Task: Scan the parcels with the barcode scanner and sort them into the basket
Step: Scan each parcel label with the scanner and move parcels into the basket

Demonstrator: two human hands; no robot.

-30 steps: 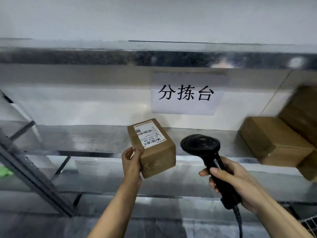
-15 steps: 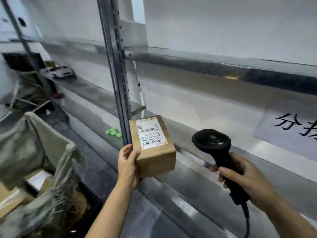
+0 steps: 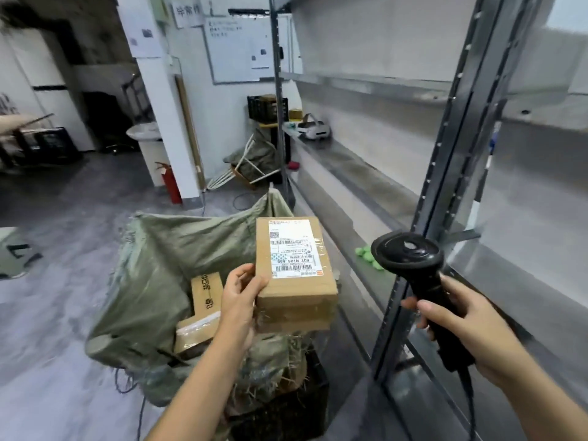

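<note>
Swung left since the earlier frame, the parcel now hangs over the sack-lined basket [image 3: 159,256]. Left hand [image 3: 240,296] fingers and thumb clasp the cardboard parcel [image 3: 296,300] by its nine-o'clock edge, label up. Right hand [image 3: 463,329] fingers curl round the barcode scanner [image 3: 413,265] handle at three o'clock, beside the steel shelf upright [image 3: 445,160]. Two boxes [image 3: 203,297] lie in the basket.

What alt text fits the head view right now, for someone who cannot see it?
The person's left hand holds a labelled cardboard parcel, label up, above a sack-lined basket that holds other parcels. The right hand grips a black barcode scanner beside metal shelving.
</note>
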